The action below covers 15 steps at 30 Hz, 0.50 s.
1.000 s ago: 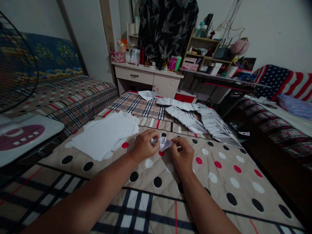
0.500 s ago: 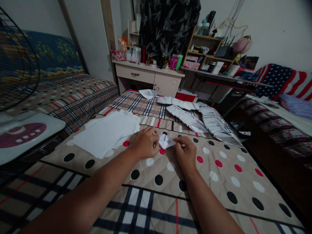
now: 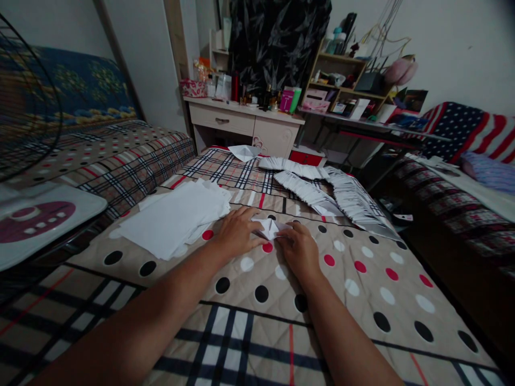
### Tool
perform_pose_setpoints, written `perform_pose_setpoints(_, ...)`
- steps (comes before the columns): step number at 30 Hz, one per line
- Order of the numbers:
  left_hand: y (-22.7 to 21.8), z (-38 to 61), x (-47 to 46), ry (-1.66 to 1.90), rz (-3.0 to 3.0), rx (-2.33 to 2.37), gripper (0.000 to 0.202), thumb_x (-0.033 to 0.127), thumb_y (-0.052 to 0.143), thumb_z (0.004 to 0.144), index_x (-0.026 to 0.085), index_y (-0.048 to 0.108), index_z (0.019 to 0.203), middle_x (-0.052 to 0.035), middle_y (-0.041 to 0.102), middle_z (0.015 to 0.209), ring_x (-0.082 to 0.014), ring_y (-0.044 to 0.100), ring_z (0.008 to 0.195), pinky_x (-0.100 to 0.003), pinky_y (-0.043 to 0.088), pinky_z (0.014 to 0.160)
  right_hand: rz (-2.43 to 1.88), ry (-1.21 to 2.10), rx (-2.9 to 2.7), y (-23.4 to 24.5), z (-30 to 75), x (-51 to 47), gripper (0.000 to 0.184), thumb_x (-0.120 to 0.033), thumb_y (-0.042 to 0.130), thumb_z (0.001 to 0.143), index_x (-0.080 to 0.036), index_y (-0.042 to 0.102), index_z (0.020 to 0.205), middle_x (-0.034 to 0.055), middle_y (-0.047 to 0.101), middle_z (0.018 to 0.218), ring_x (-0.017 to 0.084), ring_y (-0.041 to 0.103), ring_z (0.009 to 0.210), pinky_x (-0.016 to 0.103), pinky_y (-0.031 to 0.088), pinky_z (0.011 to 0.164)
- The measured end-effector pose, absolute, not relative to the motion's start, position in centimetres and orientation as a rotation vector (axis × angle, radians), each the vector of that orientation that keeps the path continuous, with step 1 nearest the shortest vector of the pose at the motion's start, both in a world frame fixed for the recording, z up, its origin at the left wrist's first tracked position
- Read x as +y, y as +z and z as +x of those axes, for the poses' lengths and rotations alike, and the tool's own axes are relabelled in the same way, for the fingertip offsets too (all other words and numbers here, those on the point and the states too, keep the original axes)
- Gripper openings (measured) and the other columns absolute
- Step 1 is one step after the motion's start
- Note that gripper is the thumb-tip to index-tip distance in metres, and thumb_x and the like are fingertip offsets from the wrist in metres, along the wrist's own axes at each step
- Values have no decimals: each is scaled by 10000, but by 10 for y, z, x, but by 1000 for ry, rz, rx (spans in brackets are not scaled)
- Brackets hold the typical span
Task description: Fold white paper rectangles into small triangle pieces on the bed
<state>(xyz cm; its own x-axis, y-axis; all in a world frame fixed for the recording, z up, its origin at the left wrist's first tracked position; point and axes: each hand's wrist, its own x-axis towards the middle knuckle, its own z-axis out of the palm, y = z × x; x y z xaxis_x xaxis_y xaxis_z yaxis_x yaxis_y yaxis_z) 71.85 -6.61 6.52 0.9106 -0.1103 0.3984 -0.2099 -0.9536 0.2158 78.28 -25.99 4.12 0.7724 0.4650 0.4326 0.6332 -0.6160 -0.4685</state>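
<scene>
A small piece of folded white paper (image 3: 270, 229) is held between my two hands, just above or on the dotted bedspread. My left hand (image 3: 238, 231) grips its left side between thumb and fingers. On the opposite side, my right hand (image 3: 300, 246) pinches the paper's edge with curled fingers. Raised creases and a peak show in the paper's middle. To the left of my left hand lies a loose stack of white paper sheets (image 3: 173, 219). Beyond my right hand, long rows of folded paper pieces (image 3: 308, 194) lie packed against each other.
A larger folded paper (image 3: 243, 153) sits at the bed's far end. Past it stands a white dresser (image 3: 223, 119) crowded with bottles and boxes. A fan (image 3: 30, 102) and a white plastic lid or table (image 3: 60, 220) are at left. A flag-patterned cover (image 3: 462, 131) is at right.
My right hand has moved slightly left, closer to my left hand. The paper's middle stands up more, and my left thumb now stretches along its near side.
</scene>
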Motion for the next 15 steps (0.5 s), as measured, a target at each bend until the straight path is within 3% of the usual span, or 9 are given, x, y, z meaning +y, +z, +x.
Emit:
perform_pose_setpoints(6, 62, 719, -71, 595, 2817, -367, 267, 450, 766, 730, 223, 698, 853, -50, 616, 1218, -275, 561, 1081, -437, 429, 893, -2197, -289, -974, 43, 778, -256, 89, -132, 641, 768, -210, 673, 797, 75, 667, 1153, 253, 601, 1041, 374, 459, 881)
perform_pose_setpoints(10, 62, 721, -70, 657, 2775, -441, 248, 441, 699, 803, 195, 666, 789, -56, 652, 1149, -255, 586, 1028, -411, 416, 860, -2215, -262, -894, 47, 776, -256, 41, -209, 655, 778, -210, 615, 769, 40, 689, 895, 222, 603, 853, 322, 431, 747)
perform_pose_setpoints(12, 63, 722, -69, 744, 2732, -458, 243, 409, 658, 847, 185, 649, 753, -51, 679, 1077, -244, 581, 1035, -399, 400, 869, -2200, -221, -780, 47, 776, -256, 108, -281, 657, 793, -208, 588, 753, 7, 644, 744, 193, 574, 722, 291, 395, 658)
perform_pose_setpoints(15, 65, 723, -68, 818, 2717, -445, 228, 350, 629, 879, 176, 633, 731, -45, 698, 882, -227, 590, 970, -382, 388, 852, -2096, -148, -692, 46, 777, -257, 182, -347, 643, 806, -205, 552, 738, -24, 597, 673, 162, 534, 645, 265, 363, 605)
